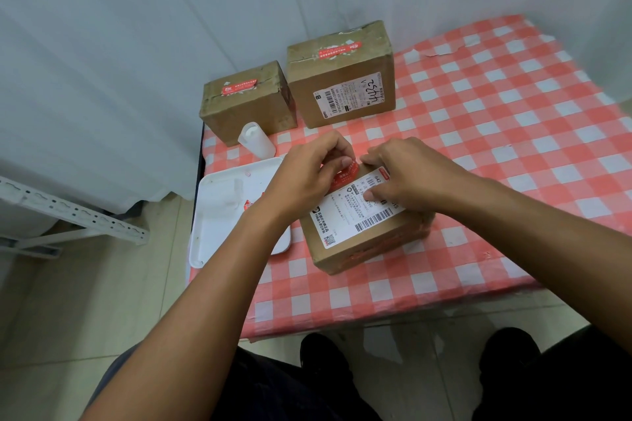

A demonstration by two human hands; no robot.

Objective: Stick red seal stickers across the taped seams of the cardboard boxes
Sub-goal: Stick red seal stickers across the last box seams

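A makeshift parcel-packing corner: labelled cardboard boxes [340,79] on a checked tablecloth [513,133].

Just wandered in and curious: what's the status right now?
Left hand pinching sticker onto near box. Right hand pressing box's label. Two far boxes already sealed. Nothing in the way.

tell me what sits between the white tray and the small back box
A white plastic bottle stands between the white tray and the small back box, per the head view.

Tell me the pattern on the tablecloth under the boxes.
A red-and-white check on the tablecloth, seen clearly in the head view.
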